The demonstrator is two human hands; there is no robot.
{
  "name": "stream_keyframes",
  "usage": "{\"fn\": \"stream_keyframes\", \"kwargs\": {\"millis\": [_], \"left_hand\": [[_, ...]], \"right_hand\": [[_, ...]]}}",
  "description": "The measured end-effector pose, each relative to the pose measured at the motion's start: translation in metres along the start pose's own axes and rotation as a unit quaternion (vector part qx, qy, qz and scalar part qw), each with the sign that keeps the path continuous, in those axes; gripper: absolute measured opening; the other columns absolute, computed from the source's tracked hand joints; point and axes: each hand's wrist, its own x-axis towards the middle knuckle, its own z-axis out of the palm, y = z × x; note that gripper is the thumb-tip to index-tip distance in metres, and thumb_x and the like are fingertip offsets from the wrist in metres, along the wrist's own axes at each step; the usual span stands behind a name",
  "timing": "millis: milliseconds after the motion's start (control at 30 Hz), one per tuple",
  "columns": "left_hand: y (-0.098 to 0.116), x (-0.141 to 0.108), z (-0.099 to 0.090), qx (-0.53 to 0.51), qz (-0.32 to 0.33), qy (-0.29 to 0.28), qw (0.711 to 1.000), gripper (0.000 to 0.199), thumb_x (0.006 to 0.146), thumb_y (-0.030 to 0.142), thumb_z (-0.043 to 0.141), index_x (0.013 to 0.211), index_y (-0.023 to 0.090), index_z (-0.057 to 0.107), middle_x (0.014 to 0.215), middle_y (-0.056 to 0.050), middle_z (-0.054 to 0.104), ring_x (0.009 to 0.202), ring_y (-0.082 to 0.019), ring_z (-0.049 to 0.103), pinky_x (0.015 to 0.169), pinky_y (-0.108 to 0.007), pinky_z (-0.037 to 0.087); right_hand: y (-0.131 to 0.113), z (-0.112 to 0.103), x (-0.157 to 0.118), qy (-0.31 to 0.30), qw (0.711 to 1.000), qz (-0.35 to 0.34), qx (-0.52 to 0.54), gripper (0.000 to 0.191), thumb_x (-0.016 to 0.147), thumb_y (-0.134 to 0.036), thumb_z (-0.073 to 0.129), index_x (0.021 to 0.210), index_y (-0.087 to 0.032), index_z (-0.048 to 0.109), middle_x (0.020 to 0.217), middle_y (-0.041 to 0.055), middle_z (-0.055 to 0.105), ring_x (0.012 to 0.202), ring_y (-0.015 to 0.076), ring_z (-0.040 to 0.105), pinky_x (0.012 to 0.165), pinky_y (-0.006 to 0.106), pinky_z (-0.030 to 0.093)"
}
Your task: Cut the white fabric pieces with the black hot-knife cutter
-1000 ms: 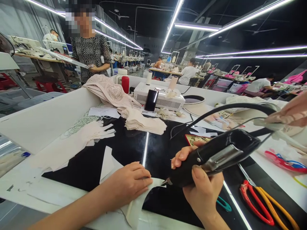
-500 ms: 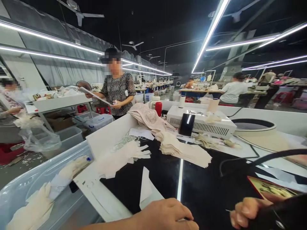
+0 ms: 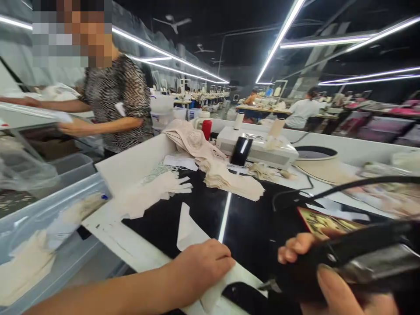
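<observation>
Cream fabric [image 3: 212, 298] | left hand [image 3: 205, 271]: fingers together atop it (pinching? can't tell) | right hand [image 3: 337, 286]: gripping black corded power tool [image 3: 356, 246]

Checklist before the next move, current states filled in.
1. Left grip on the pale fabric: ok, resting over it.
2. Right grip around the black tool: ok, wrapped around its body.
3. Metal tip apart from the left grip: ok, visible gap.
4. Tip touching the fabric: cannot tell, blurred.
5. Fabric stack away from the tip: ok, well behind it.
6. Cord free along its length: cannot tell, leaves the frame.
</observation>
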Motion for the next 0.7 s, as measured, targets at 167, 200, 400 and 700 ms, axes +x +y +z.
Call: {"fn": "stream_keyframes", "kwargs": {"millis": [167, 200, 400, 700], "left_hand": [[-0.007, -0.006, 0.005, -0.051, 0.025, 0.047, 0.997, 0.034, 0.095, -0.004, 0.061, 0.122, 0.018, 0.062, 0.115, -0.003, 0.068, 0.108, -0.019, 0.066, 0.094, -0.028, 0.059], [-0.008, -0.007, 0.005, -0.054, 0.025, 0.049, 0.997, 0.036, 0.095, -0.004, 0.060, 0.122, 0.018, 0.062, 0.115, -0.003, 0.068, 0.108, -0.019, 0.066, 0.093, -0.028, 0.059], [-0.006, -0.007, -0.001, -0.047, 0.024, 0.039, 0.998, 0.038, 0.092, -0.005, 0.062, 0.121, 0.019, 0.063, 0.118, -0.002, 0.069, 0.106, -0.019, 0.067, 0.088, -0.028, 0.061], [0.020, -0.005, 0.008, 0.109, 0.052, 0.063, 0.991, 0.068, 0.081, 0.060, 0.089, 0.126, 0.017, 0.062, 0.102, -0.005, 0.070, 0.093, -0.026, 0.070, 0.083, -0.041, 0.063]], "right_hand": [[-0.020, 0.009, -0.009, -0.029, 0.999, -0.043, -0.015, 0.035, 0.093, -0.036, 0.078, 0.123, -0.029, 0.062, 0.087, 0.0019, 0.064, 0.073, 0.0176, 0.064, 0.066, 0.033, 0.062], [-0.020, 0.011, -0.010, -0.034, 0.998, -0.049, -0.013, 0.034, 0.094, -0.035, 0.077, 0.124, -0.029, 0.062, 0.088, 0.0021, 0.064, 0.074, 0.0172, 0.064, 0.066, 0.032, 0.062], [-0.018, 0.012, -0.013, -0.048, 0.998, -0.050, -0.001, 0.032, 0.096, -0.034, 0.076, 0.125, -0.029, 0.062, 0.089, 0.0022, 0.064, 0.074, 0.0167, 0.064, 0.067, 0.032, 0.062], [-0.023, 0.014, -0.017, -0.046, 0.998, -0.042, -0.001, 0.032, 0.096, -0.034, 0.076, 0.125, -0.029, 0.062, 0.089, 0.0021, 0.064, 0.074, 0.0165, 0.064, 0.067, 0.032, 0.063]]}}
